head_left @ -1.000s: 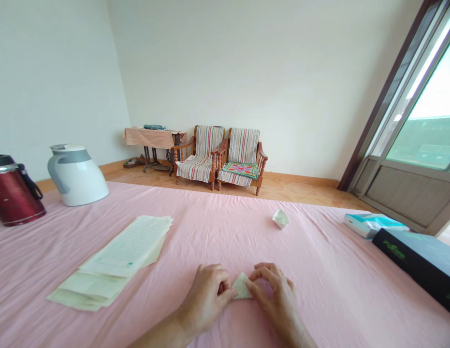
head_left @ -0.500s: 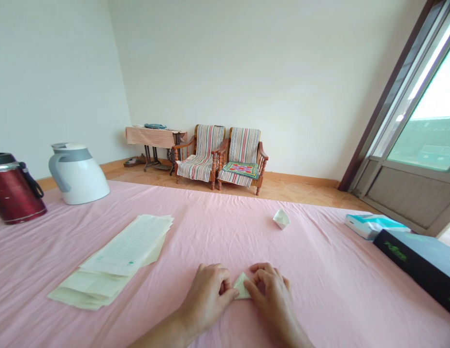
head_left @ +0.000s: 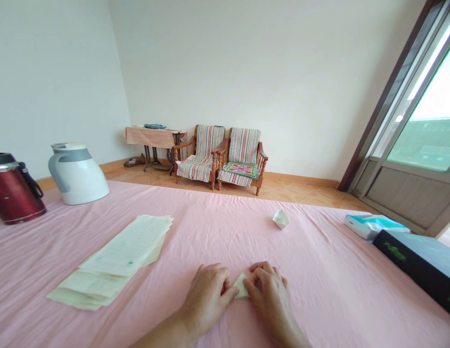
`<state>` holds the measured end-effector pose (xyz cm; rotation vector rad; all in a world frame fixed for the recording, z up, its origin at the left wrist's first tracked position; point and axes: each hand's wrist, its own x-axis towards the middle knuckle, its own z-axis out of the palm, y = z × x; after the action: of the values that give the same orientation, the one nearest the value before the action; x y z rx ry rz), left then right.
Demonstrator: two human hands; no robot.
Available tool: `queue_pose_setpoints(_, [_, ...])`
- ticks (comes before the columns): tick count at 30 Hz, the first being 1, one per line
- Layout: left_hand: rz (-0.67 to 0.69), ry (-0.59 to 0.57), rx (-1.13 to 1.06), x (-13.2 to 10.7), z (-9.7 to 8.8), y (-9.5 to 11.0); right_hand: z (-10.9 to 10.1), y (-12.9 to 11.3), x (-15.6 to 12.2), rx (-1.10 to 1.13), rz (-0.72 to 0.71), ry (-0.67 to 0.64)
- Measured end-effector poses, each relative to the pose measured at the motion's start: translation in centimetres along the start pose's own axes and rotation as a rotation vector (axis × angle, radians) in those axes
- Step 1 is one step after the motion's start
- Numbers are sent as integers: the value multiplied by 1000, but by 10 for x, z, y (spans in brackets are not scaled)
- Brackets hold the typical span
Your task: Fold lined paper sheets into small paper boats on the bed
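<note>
A small folded piece of pale green paper lies on the pink tablecloth near the front edge. My left hand pinches its left side with curled fingers. My right hand presses and pinches its right side, fingers bent over it. Most of the paper is hidden between the two hands. A finished folded paper shape sits further back on the cloth, apart from both hands.
A stack of green-lined paper sheets lies to the left. A white kettle and a red thermos stand at the far left. A teal box and a long black box sit at the right edge.
My hands have drawn slightly closer together over the folded paper, so less of it shows. Nothing else on the table has moved.
</note>
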<state>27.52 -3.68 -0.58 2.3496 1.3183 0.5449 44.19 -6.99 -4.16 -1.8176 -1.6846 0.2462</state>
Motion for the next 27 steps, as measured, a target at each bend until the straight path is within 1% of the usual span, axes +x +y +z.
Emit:
queue_pose_setpoints(7, [5, 3, 17, 1, 1, -1, 1, -1, -1, -47, -19, 34])
queue_pose_setpoints(19, [1, 15, 24, -2, 4, -2, 1, -2, -1, -43, -23, 14])
queue_pose_setpoints(27, [-7, 19, -21, -2, 1, -1, 2, -3, -2, -53, -9, 32])
